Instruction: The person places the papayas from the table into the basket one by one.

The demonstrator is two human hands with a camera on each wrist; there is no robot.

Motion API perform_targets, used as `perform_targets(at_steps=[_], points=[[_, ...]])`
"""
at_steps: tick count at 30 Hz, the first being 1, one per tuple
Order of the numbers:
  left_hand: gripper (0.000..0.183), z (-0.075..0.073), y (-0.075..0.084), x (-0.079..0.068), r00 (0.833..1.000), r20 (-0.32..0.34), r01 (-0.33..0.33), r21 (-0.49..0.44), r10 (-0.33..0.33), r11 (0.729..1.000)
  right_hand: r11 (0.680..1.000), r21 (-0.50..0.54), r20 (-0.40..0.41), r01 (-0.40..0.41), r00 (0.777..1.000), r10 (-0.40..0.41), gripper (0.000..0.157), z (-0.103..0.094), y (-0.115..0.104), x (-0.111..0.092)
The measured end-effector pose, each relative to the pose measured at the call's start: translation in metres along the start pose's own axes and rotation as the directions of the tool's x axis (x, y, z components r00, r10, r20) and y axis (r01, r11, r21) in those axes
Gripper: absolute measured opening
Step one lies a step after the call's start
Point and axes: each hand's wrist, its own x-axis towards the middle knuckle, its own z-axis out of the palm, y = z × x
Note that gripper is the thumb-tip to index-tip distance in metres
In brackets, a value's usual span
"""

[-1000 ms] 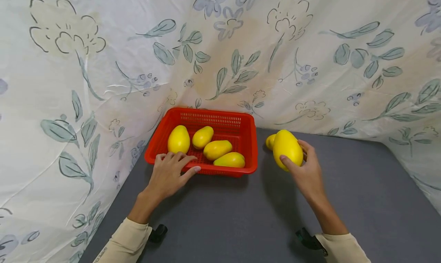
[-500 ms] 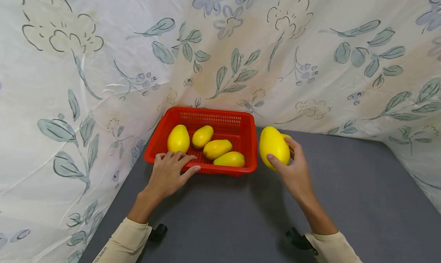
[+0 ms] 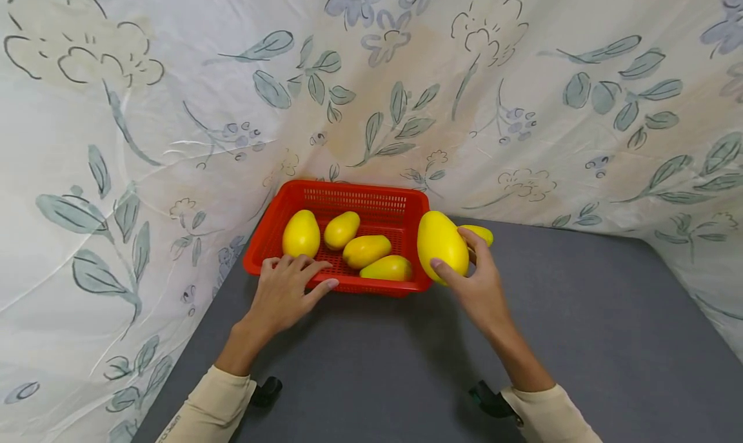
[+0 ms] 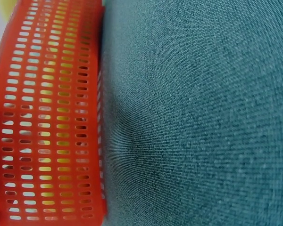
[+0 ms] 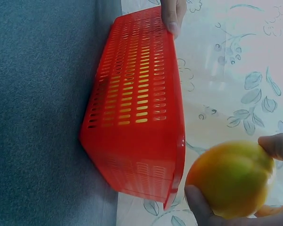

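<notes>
My right hand (image 3: 476,291) grips a large yellow pear-shaped fruit (image 3: 442,244), thumb on its near side. In the head view the fruit overlaps the right end of the red basket (image 3: 415,201). The right wrist view shows its greenish-orange end (image 5: 231,179) beside the basket's rim, at about rim height. My left hand (image 3: 283,295) holds the basket's front rim, its fingers over the edge and its thumb along the outside. Several smaller yellow fruits (image 3: 367,252) and one large yellow fruit (image 3: 301,235) lie inside the basket.
Another yellow fruit (image 3: 480,234) lies on the dark grey table (image 3: 604,314), partly behind my right hand. A white floral cloth (image 3: 499,140) hangs behind the table and along its left side, close to the back of the basket.
My right hand has carried the large fruit leftward, from beside the basket to over its right rim. The fruit behind it now shows more. The left hand and the basket stay put.
</notes>
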Motion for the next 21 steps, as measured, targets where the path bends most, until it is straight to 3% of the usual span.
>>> perform_targets(at_steps=[8, 21], points=[[0.05, 0.001, -0.001, 0.0, 1.0, 0.0, -0.004, -0.001, 0.004, 1.0, 1.0, 0.01, -0.006, 0.029, 1.0, -0.029, 0.086, 0.003, -0.003, 0.001], [0.05, 0.001, 0.0, 0.0, 1.0, 0.0, 0.001, -0.003, -0.001, 1.0, 0.999, -0.022, -0.032, -0.028, 0.999, 0.027, 0.083, -0.008, 0.017, 0.004]])
